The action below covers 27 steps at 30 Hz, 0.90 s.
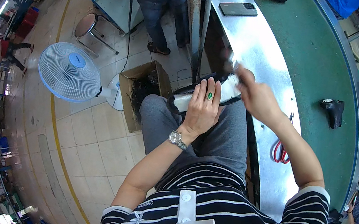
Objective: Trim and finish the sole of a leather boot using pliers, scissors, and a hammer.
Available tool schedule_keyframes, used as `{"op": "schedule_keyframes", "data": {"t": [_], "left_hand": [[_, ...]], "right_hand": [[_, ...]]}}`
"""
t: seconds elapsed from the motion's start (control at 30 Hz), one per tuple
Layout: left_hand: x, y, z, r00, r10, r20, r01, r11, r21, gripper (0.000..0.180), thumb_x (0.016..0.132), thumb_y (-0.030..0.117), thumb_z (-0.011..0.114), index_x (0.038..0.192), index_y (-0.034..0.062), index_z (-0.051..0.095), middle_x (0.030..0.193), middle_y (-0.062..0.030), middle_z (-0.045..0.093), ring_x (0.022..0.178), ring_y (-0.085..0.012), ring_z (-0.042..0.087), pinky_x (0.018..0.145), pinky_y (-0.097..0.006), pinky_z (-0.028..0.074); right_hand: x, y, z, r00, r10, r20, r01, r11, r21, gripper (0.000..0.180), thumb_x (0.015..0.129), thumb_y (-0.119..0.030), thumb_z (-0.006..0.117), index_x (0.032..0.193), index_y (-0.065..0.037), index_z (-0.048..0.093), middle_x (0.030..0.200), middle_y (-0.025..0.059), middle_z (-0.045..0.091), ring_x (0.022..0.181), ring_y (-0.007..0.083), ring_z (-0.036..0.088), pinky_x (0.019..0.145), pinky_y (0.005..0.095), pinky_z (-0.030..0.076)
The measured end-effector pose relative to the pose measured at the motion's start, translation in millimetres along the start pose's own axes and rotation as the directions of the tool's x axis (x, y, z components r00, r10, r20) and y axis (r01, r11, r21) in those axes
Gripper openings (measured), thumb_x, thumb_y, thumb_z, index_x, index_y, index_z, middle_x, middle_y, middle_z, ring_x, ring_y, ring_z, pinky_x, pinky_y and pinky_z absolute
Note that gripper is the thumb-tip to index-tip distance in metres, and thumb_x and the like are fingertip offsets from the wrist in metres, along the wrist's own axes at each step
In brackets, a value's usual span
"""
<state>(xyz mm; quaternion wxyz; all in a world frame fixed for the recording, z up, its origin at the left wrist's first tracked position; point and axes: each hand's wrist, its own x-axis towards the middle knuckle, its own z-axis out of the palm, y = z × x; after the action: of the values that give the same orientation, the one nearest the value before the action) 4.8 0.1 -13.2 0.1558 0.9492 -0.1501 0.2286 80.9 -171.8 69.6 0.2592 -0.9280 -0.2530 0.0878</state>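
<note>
A black shoe (182, 102) with a pale, white underside lies across my lap, sole side up. My left hand (204, 104) is laid over its middle, with the fingers over the far edge and a ring and a wristwatch showing. Beside the shoe's right end, my right hand (257, 96) is closed with its fingers bent. A dark, partly shiny shape (229, 62) sticks out of it, smeared by motion, so its kind is unclear. Part of the shoe is hidden under my left hand.
Red-handled scissors (281, 153) and a phone (238, 9) lie on the metal bench (269, 46) at my right. Beyond runs a green belt (309, 62) with a black shoe (332, 113). At left stand a cardboard box (163, 81), a fan (71, 71) and a stool (86, 25). A person (158, 10) stands ahead.
</note>
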Motion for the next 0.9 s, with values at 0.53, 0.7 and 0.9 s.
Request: {"op": "schedule_keyframes", "data": {"t": [0.53, 0.7, 0.9], "left_hand": [[0.1, -3.3, -2.9, 0.999, -0.041, 0.013, 0.04, 0.999, 0.036, 0.069, 0.076, 0.024, 0.073, 0.132, -0.008, 0.048, 0.134, -0.0266, 0.05, 0.121, -0.042, 0.05, 0.104, -0.047, 0.039], [2.5, -1.0, -0.7, 0.997, -0.066, 0.027, 0.065, 0.997, 0.034, 0.07, 0.076, 0.024, 0.072, 0.133, -0.0078, 0.047, 0.134, -0.0266, 0.05, 0.122, -0.0416, 0.05, 0.105, -0.047, 0.039], [2.0, 3.5, 0.4, 0.997, -0.073, -0.028, 0.073, 0.997, -0.005, 0.071, 0.072, 0.02, 0.076, 0.132, -0.0077, 0.049, 0.132, -0.0263, 0.052, 0.123, -0.0398, 0.05, 0.105, -0.046, 0.039]], "right_hand": [[3.5, -11.3, -2.5, 0.993, 0.115, -0.005, -0.114, 0.991, 0.075, 0.058, 0.092, -0.017, 0.056, 0.145, -0.014, 0.033, 0.076, 0.0282, 0.063, 0.072, 0.0461, 0.063, 0.069, 0.0544, 0.046], [7.9, -0.5, -9.9, 0.959, 0.183, 0.216, -0.163, 0.981, -0.109, 0.058, 0.092, -0.015, 0.055, 0.146, -0.015, 0.032, 0.074, 0.0268, 0.064, 0.071, 0.0448, 0.064, 0.068, 0.0526, 0.048], [3.1, -6.1, 14.1, 0.963, 0.252, -0.09, -0.192, 0.886, 0.422, 0.057, 0.093, -0.017, 0.054, 0.145, -0.007, 0.032, 0.069, 0.0206, 0.066, 0.064, 0.0371, 0.066, 0.066, 0.0512, 0.049]]}}
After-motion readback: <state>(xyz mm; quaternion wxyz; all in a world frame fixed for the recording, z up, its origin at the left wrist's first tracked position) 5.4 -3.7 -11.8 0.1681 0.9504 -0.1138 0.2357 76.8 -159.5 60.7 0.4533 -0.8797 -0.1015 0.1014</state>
